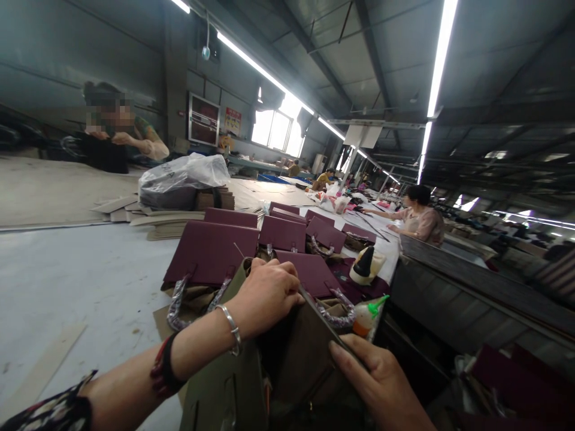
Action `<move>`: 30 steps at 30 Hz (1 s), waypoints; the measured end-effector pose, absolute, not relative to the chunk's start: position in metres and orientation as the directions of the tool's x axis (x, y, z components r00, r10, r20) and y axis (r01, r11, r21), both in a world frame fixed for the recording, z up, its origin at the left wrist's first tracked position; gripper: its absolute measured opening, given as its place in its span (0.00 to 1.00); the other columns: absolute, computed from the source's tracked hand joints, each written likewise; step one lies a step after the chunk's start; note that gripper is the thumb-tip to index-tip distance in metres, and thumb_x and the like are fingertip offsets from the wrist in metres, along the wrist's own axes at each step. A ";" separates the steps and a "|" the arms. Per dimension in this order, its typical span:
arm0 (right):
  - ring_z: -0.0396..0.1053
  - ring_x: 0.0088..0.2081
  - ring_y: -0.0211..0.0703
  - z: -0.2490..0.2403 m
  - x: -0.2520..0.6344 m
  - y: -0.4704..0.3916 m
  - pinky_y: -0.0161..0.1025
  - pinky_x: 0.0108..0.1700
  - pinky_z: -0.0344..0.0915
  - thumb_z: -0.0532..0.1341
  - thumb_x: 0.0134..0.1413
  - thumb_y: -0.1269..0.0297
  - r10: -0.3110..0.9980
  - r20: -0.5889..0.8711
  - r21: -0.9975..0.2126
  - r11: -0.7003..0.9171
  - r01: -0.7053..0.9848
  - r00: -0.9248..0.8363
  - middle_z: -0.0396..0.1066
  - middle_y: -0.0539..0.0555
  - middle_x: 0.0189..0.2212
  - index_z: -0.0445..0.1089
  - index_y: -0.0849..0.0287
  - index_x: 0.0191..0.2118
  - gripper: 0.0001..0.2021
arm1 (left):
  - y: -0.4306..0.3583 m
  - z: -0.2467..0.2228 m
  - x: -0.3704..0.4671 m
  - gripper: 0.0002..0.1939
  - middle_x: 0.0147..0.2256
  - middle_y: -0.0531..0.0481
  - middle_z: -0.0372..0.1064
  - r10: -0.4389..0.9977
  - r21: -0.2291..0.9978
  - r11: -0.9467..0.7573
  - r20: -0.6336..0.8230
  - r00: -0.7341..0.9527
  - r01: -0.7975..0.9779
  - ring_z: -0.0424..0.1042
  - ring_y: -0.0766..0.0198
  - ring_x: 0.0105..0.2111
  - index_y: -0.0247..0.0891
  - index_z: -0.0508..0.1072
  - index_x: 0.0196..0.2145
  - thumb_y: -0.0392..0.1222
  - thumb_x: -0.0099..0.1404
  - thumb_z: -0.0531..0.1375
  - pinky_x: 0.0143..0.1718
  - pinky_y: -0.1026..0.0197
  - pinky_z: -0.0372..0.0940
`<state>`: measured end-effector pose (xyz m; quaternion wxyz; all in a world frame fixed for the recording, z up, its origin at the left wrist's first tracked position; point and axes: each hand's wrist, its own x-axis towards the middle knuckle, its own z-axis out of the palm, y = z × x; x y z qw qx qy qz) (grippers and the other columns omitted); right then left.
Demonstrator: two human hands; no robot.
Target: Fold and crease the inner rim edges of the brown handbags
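An olive green handbag (224,383) stands in front of me with its dark inside facing up. My left hand (269,290), a silver bangle on its wrist, reaches across the bag's top with fingers curled over the far edge. Between thumb and fingers, my right hand (368,365) pinches the bag's right rim. Just beyond are several maroon bag panels (211,251) with plastic-wrapped handles (179,308). Near my right hand stands a small squeeze bottle (366,317) with a green nozzle and orange liquid. Behind it is a pale container with a black cone-shaped top (365,265).
Stacked cardboard pieces (168,224) and a plastic-covered bundle (182,179) lie at the far left of the white table (90,275). One person (121,134) sits across at left, another (420,218) at the table's right side. More maroon pieces (516,383) sit low at right.
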<state>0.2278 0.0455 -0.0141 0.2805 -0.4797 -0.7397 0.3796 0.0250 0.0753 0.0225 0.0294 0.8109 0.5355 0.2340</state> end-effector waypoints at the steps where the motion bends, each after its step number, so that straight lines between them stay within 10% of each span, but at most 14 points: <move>1: 0.65 0.29 0.42 -0.013 0.228 0.048 0.33 0.30 0.61 0.52 0.52 0.50 0.924 0.027 -0.820 0.239 0.520 -0.383 0.67 0.51 0.24 0.69 0.62 0.28 0.19 | 0.075 0.023 0.025 0.09 0.35 0.54 0.70 0.882 0.300 -0.424 0.349 0.316 0.854 0.64 0.61 0.37 0.39 0.73 0.22 0.44 0.57 0.58 0.38 0.57 0.49; 11: 0.51 0.21 0.33 -0.005 0.223 0.065 0.31 0.21 0.49 0.50 0.52 0.48 0.913 -0.070 -0.699 0.243 0.672 -0.403 0.52 0.46 0.16 0.57 0.61 0.18 0.22 | 0.073 0.023 0.026 0.10 0.33 0.53 0.70 0.881 0.327 -0.427 0.360 0.307 0.843 0.66 0.61 0.36 0.39 0.72 0.21 0.43 0.57 0.58 0.38 0.57 0.49; 30: 0.69 0.32 0.45 0.010 0.202 0.077 0.36 0.34 0.56 0.48 0.57 0.61 0.867 0.017 -0.294 0.480 0.827 -0.498 0.71 0.54 0.27 0.65 0.57 0.31 0.11 | 0.075 0.020 0.022 0.10 0.31 0.52 0.68 0.890 0.323 -0.387 0.376 0.258 0.864 0.66 0.63 0.31 0.38 0.72 0.22 0.42 0.57 0.56 0.34 0.58 0.52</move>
